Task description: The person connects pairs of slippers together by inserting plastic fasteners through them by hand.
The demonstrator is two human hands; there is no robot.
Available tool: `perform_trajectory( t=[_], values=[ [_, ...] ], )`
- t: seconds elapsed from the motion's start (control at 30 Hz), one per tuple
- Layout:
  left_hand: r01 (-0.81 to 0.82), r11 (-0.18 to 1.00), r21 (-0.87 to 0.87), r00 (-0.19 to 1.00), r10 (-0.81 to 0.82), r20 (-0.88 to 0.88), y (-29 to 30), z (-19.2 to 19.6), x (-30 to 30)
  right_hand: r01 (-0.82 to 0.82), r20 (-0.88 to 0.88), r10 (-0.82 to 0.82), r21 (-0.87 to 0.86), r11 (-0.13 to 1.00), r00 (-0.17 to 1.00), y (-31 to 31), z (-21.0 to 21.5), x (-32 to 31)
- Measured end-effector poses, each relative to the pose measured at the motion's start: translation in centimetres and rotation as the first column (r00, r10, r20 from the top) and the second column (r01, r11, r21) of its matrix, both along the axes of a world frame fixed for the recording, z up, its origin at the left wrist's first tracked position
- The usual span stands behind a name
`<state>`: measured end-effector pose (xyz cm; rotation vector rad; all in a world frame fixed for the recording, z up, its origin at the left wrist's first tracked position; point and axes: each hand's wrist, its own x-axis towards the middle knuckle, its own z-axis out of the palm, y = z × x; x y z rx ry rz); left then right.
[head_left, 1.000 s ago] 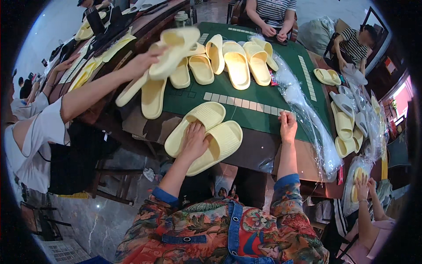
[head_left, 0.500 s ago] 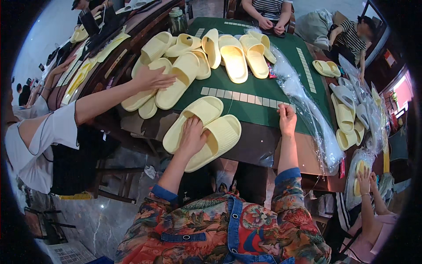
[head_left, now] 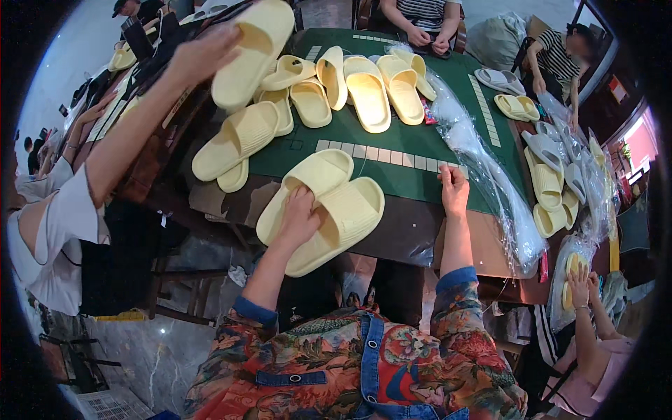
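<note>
A green-topped desk (head_left: 392, 171) filled the centre of the frame, strewn with pale yellow slippers. Clear plastic bags (head_left: 483, 175) trailed down its right side. At the desk's near edge, lower centre, a pair of slippers (head_left: 329, 203) lay side by side, touching, their long axes slanting from lower left to upper right, toes toward the upper right. The left hand (head_left: 299, 215) pressed down on the pair, fingers curled into the gap between them, gripping. The right hand (head_left: 453, 187) rested flat and open on the desk edge, holding nothing. The pair looked matched but unbagged; many loose slippers (head_left: 364, 87) remained beyond. At upper left, another person's hand (head_left: 199, 56) lifted one slipper (head_left: 252, 49).
</note>
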<state>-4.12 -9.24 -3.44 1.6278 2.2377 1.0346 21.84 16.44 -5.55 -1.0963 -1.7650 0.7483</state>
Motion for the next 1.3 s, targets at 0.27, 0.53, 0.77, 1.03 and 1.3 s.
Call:
perform_trajectory(
  t=[0.27, 0.53, 0.77, 1.03, 1.3],
  values=[
    [-0.057, 0.958, 0.283, 0.96, -0.026, 0.28, -0.7, 3.7, -4.0, -0.025, -0.016, 0.025, -0.022, 0.999, 1.0, 0.0, 0.0, 0.0],
    [-0.243, 0.909, 0.338, 0.962, 0.181, 0.204, -2.3, 11.3, -16.4, 0.009, 0.063, -0.009, 0.004, 1.0, 0.998, 0.4, -0.3, -0.1],
    [-0.367, 0.922, 0.124, 0.924, 0.347, 0.158, 1.6, 7.4, -24.5, 0.009, 0.057, -0.008, -0.027, 1.0, 0.998, 0.2, 0.0, -0.2],
    [-0.576, 0.801, -0.164, 0.809, 0.528, -0.259, 2.6, 5.7, -21.5, -0.004, -0.028, 0.002, -0.067, 0.998, 1.0, 0.1, -0.3, -0.2],
    [-0.599, 0.792, -0.118, 0.788, 0.555, -0.267, 2.3, 2.3, -25.4, -0.001, 0.015, 0.001, -0.028, 1.0, 1.0, -0.6, 0.5, 0.0]
  ],
)
